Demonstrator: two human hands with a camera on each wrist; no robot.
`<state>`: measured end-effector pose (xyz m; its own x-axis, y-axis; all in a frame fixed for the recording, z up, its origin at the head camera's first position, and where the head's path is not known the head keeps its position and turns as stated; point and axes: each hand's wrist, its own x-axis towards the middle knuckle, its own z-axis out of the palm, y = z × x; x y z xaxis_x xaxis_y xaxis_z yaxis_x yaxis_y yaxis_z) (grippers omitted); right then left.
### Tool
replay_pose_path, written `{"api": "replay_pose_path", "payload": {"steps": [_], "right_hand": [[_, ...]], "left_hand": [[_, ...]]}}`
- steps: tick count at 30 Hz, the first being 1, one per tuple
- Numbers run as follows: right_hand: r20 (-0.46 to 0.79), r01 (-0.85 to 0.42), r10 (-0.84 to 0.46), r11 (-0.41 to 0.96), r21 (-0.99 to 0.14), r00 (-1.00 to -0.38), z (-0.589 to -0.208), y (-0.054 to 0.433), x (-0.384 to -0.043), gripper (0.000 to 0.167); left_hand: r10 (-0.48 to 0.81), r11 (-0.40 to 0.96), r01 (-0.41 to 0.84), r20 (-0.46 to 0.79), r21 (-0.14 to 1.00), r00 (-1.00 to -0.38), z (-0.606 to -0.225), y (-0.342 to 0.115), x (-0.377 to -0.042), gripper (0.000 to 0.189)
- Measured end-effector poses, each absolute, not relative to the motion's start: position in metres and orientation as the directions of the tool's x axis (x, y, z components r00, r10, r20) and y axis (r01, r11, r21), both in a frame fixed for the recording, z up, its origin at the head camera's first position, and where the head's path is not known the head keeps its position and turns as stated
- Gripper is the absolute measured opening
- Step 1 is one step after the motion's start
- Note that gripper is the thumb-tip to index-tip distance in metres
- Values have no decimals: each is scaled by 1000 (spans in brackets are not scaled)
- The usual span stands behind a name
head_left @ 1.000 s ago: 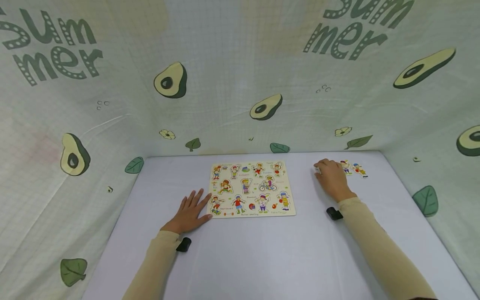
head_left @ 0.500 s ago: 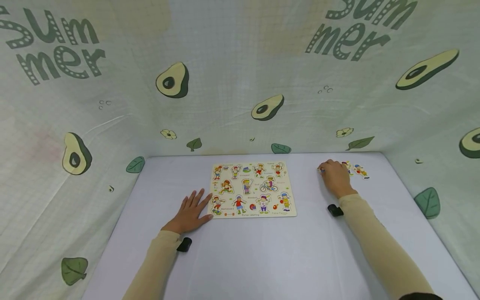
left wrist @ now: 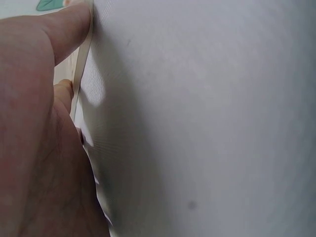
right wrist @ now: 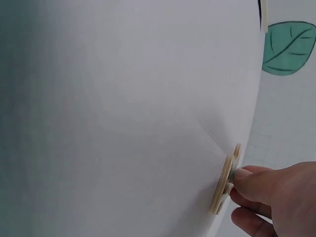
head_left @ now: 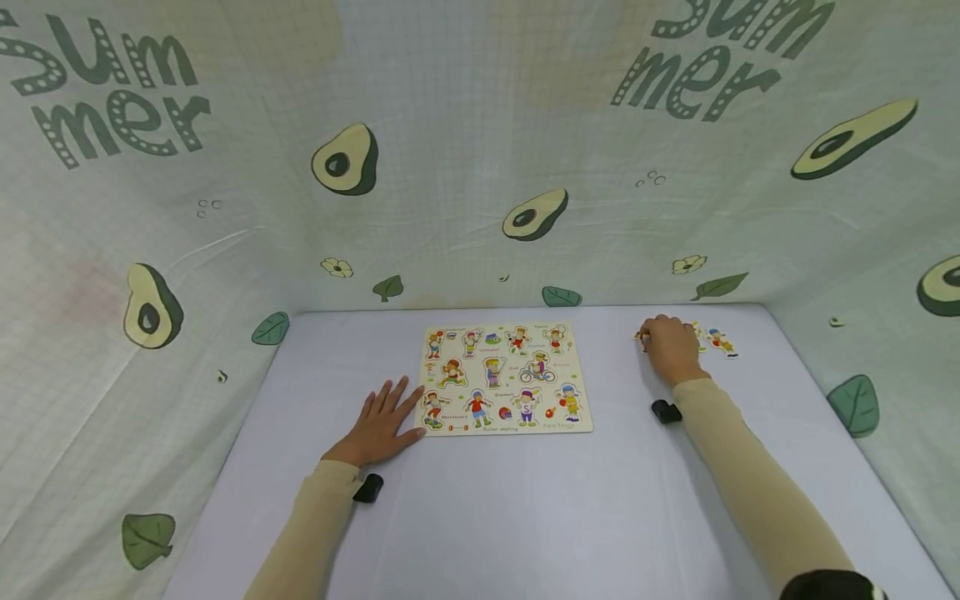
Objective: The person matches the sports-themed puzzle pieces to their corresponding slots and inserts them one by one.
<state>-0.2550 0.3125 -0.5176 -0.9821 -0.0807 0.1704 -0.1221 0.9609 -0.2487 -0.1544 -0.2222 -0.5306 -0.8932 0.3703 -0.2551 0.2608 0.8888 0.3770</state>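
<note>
A cream puzzle board point(head_left: 480, 427) printed with children playing sports lies on the white table. My left hand point(head_left: 377, 427) rests flat at its left edge, fingers spread. In the left wrist view the thumb and a fingertip touch the board's edge point(left wrist: 81, 64). To the right of the board, my right hand point(head_left: 670, 346) pinches a wooden puzzle piece point(right wrist: 223, 185) between thumb and fingers, close to the tabletop. Just beyond that hand lies a figure-shaped puzzle piece point(head_left: 722, 342), and another one point(head_left: 698, 334) is partly hidden by the hand.
The white tabletop point(head_left: 510, 517) reaches back to a hanging cloth point(head_left: 435, 208) printed with avocados and leaves. More of this cloth stands along both sides. A small black device sits at each wrist.
My right hand has shifted slightly to the right, and a coloured piece now shows at its fingertips. It covers more of the nearer loose piece. My left hand keeps its place.
</note>
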Motion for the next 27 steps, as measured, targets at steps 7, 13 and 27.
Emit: {"api": "replay_pose_path", "payload": {"steps": [7, 13, 27], "right_hand": [[142, -107, -73, 962, -250, -987, -517, 310, -254, 12], [157, -111, -73, 961, -253, -985, -515, 307, -247, 12], [276, -220, -140, 933, -284, -951, -501, 275, -222, 10]], "left_hand": [[376, 889, 266, -261, 373, -889, -534, -223, -155, 78], [378, 889, 272, -255, 368, -890, -538, -226, -155, 79], [393, 870, 270, -249, 412, -885, -526, -223, -152, 79]]}}
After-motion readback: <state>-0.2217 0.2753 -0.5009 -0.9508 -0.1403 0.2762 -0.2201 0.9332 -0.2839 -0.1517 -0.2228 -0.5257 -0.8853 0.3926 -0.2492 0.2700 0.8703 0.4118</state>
